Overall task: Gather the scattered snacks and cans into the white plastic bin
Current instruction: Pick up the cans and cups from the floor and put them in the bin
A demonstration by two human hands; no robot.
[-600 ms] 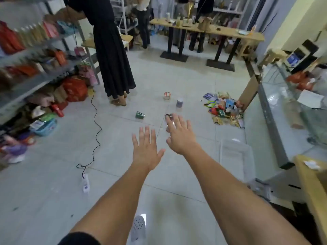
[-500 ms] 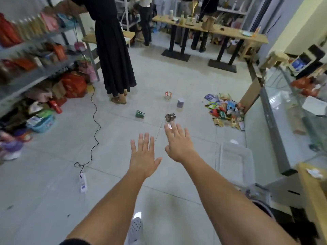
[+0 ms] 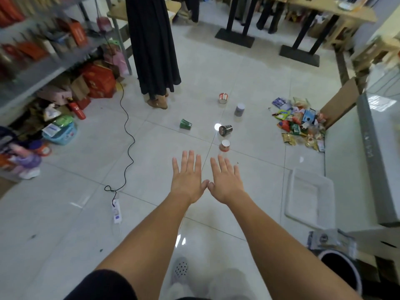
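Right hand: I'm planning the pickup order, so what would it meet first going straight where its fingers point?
Probably the red-and-white can just ahead of the right hand, though depth is unclear.

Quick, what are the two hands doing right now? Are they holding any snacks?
Left hand: open, fingers straight, holding nothing.
Right hand: open, fingers straight, holding nothing.

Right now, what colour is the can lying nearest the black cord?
Green; the can shows best in the head view.
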